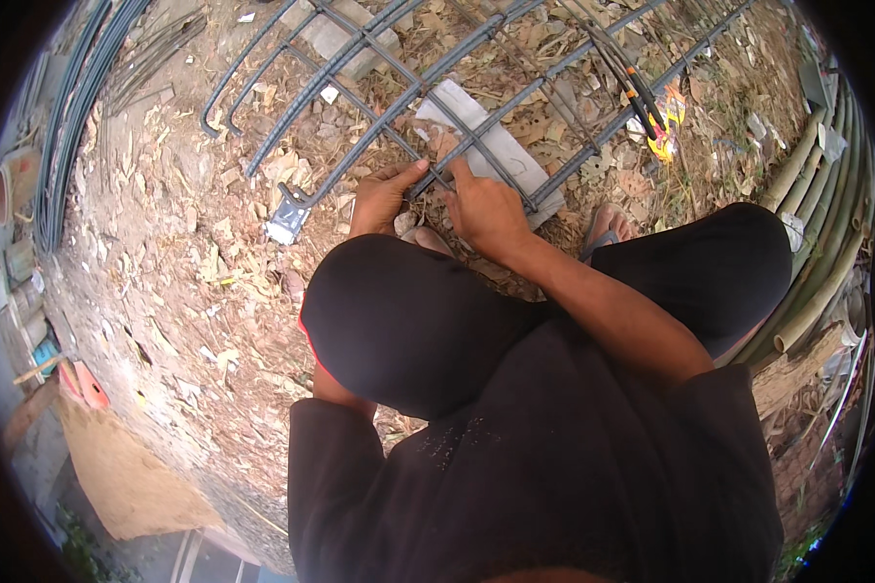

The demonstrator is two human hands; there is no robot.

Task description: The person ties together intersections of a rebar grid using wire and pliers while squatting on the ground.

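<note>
A grid of ribbed steel rebar (472, 139) lies in front of me, its bars crossing over the ground. My left hand (381, 202) is at the near end of one bar, thumb and forefinger pinched together beside a crossing. Whatever sits in that pinch is too small to make out. On the other side of the same crossing, my right hand (488, 212) has its forefinger against the steel and its other fingers curled under. What those curled fingers hold is hidden. Beneath the bars lies a pale flat slab (517, 160).
A dark long-handled tool (640, 95) with orange bands rests on the grid, beside a yellow-and-red object (664, 146). Bundled steel rods (73, 136) lie at left. Bamboo poles (826, 262) line the right. A small grey block (287, 222) sits near hooked bar ends. Dry leaves cover the ground.
</note>
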